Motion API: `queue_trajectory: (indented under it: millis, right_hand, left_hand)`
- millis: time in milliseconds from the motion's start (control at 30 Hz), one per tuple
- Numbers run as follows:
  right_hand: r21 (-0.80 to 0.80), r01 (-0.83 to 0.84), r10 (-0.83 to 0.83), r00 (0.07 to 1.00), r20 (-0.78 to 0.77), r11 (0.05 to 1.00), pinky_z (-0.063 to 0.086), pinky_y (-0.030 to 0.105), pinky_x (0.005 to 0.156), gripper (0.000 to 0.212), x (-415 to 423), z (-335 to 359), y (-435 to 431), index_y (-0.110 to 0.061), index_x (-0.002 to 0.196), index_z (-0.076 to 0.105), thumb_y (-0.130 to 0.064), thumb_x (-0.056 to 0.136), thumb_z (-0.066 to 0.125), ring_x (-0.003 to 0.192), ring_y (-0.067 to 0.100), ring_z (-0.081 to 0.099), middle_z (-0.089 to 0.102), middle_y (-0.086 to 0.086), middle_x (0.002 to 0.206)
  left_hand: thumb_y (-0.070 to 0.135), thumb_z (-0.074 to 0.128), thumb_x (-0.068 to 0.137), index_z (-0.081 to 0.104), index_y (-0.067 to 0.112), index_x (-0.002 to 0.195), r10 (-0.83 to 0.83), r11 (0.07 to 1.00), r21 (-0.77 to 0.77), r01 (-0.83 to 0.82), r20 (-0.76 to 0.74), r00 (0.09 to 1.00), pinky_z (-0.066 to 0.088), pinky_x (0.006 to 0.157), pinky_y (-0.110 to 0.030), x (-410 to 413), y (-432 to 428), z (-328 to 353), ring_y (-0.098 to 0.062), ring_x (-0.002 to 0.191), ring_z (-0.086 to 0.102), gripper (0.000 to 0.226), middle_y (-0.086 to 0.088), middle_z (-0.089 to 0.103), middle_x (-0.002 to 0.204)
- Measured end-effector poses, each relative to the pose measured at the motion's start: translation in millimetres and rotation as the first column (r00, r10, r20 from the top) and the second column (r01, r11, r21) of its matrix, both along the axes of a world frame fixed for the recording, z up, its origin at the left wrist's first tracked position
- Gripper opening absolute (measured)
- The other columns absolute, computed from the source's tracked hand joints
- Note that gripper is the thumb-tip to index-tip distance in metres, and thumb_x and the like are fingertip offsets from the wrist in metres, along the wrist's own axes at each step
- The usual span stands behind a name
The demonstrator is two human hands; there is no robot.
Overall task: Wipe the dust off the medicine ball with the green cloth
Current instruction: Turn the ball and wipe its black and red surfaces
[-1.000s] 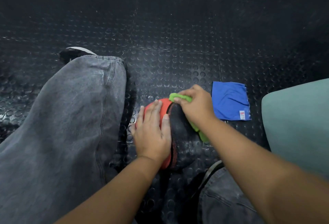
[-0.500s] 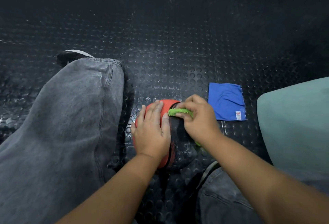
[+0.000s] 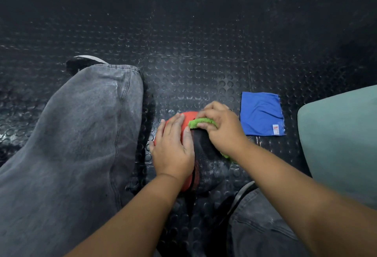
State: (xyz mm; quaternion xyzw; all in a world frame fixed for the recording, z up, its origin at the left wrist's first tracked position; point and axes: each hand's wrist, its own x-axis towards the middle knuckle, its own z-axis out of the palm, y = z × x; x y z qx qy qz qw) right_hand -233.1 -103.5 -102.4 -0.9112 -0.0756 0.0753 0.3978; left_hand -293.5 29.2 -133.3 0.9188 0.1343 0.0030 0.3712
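A red and black medicine ball (image 3: 206, 167) rests on the studded black floor between my legs. My left hand (image 3: 173, 150) lies flat on its red side, fingers spread, steadying it. My right hand (image 3: 222, 128) presses a bright green cloth (image 3: 201, 122) against the ball's upper black part. The cloth shows in front of my fingers, and a small corner sticks out under my wrist. Most of the ball's top is hidden by my two hands.
A folded blue cloth (image 3: 261, 113) lies on the floor just right of the ball. My left leg in grey jeans (image 3: 77, 144) fills the left side, with a dark shoe (image 3: 81, 63) beyond it. A pale teal cushion (image 3: 342, 142) sits at the right edge.
My right hand has slid the green cloth across the top of the ball, from its far right side toward the middle. My left hand has stayed in place on the red side.
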Motion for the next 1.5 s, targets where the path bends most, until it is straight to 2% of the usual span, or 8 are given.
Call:
queue_trajectory:
  millis: [133, 300, 433, 767, 933, 1067, 1333, 1500]
  right_hand:
    - [0.072, 0.161, -0.155, 0.984, -0.084, 0.984, 0.044, 0.026, 0.085, 0.011, 13.1, -13.7, -17.5, -0.018, 0.093, 0.073, -0.011, 0.085, 0.068, 0.093, 0.016, 0.057, 0.058, -0.003, 0.093]
    - [-0.070, 0.297, -0.305, 0.923, -0.235, 0.952, 0.042, 0.036, 0.098, 0.017, 34.9, -36.7, -24.7, -0.022, 0.105, 0.070, -0.020, 0.090, 0.063, 0.110, 0.024, 0.057, 0.062, 0.001, 0.114]
    - [0.003, 0.208, -0.207, 0.973, -0.105, 0.978, 0.042, 0.030, 0.084, 0.012, 19.3, -17.8, -6.5, -0.022, 0.095, 0.071, -0.015, 0.089, 0.063, 0.097, 0.018, 0.055, 0.059, -0.007, 0.098]
    - [-0.035, 0.123, -0.110, 0.960, 0.259, 0.992, 0.042, 0.019, 0.079, 0.032, -78.5, 0.0, -10.4, -0.016, 0.087, 0.065, 0.009, 0.069, 0.060, 0.092, 0.016, 0.047, 0.051, -0.005, 0.093]
    - [-0.056, 0.420, -0.415, 0.905, 0.094, 0.906, 0.034, 0.027, 0.070, 0.005, -10.0, -19.2, -10.6, -0.014, 0.087, 0.068, -0.011, 0.083, 0.067, 0.091, 0.024, 0.056, 0.051, -0.004, 0.090]
    - [-0.102, 0.370, -0.383, 0.907, -0.176, 0.923, 0.034, 0.024, 0.077, 0.015, 26.5, -27.7, -19.0, -0.019, 0.101, 0.070, -0.025, 0.088, 0.066, 0.101, 0.021, 0.056, 0.056, -0.004, 0.100]
    - [0.066, 0.255, -0.263, 0.948, 0.181, 0.965, 0.045, 0.023, 0.072, 0.027, -57.0, 0.1, 1.5, -0.022, 0.086, 0.072, 0.002, 0.072, 0.073, 0.085, 0.016, 0.055, 0.050, -0.007, 0.084]
    - [0.072, 0.395, -0.401, 0.910, 0.107, 0.916, 0.038, 0.021, 0.065, 0.006, -10.0, -6.0, -7.5, -0.018, 0.084, 0.071, -0.021, 0.079, 0.074, 0.077, 0.013, 0.056, 0.054, -0.003, 0.084]
  left_hand:
    - [0.059, 0.020, 0.094, 0.048, 0.038, 0.146, -0.063, 0.997, 0.038, 0.063, -0.001, 0.998, 0.024, 0.117, -0.058, -3.7, -0.8, -1.2, -0.009, 0.151, 0.024, 0.062, 0.026, 0.042, 0.153]
    - [0.056, 0.023, 0.095, 0.050, 0.039, 0.144, -0.022, 1.000, 0.019, 0.023, -0.018, 1.000, 0.023, 0.117, -0.060, 0.3, -5.7, 1.6, -0.008, 0.151, 0.024, 0.058, 0.026, 0.043, 0.152]
    - [0.051, 0.028, 0.096, 0.052, 0.039, 0.142, 0.028, 0.999, -0.024, -0.029, -0.041, 0.999, 0.025, 0.116, -0.061, 6.0, -2.6, 3.4, -0.010, 0.150, 0.026, 0.054, 0.026, 0.045, 0.151]
    - [0.046, 0.038, 0.105, 0.053, 0.039, 0.142, -0.052, 0.994, -0.103, 0.036, -0.162, 0.985, 0.023, 0.117, -0.054, 45.2, 3.0, 14.6, -0.014, 0.149, 0.028, 0.041, 0.025, 0.046, 0.150]
    - [0.044, 0.040, 0.104, 0.050, 0.037, 0.144, -0.111, 0.994, -0.025, 0.109, -0.087, 0.990, 0.019, 0.118, -0.060, 18.9, 0.5, 11.0, -0.012, 0.151, 0.023, 0.042, 0.024, 0.042, 0.153]
    - [0.044, 0.037, 0.104, 0.051, 0.039, 0.143, -0.053, 0.999, -0.011, 0.053, -0.077, 0.996, 0.019, 0.116, -0.060, 9.7, 0.1, 10.2, -0.011, 0.151, 0.023, 0.041, 0.025, 0.042, 0.153]
    - [0.046, 0.040, 0.103, 0.058, 0.038, 0.138, -0.001, 0.996, -0.089, -0.016, -0.178, 0.984, 0.031, 0.114, -0.056, 54.8, 3.9, 11.7, -0.017, 0.143, 0.039, 0.040, 0.020, 0.053, 0.146]
    - [0.044, 0.040, 0.103, 0.054, 0.036, 0.142, -0.013, 0.998, -0.059, 0.006, -0.123, 0.992, 0.025, 0.117, -0.060, 45.2, -4.4, 10.5, -0.015, 0.148, 0.032, 0.041, 0.021, 0.048, 0.150]
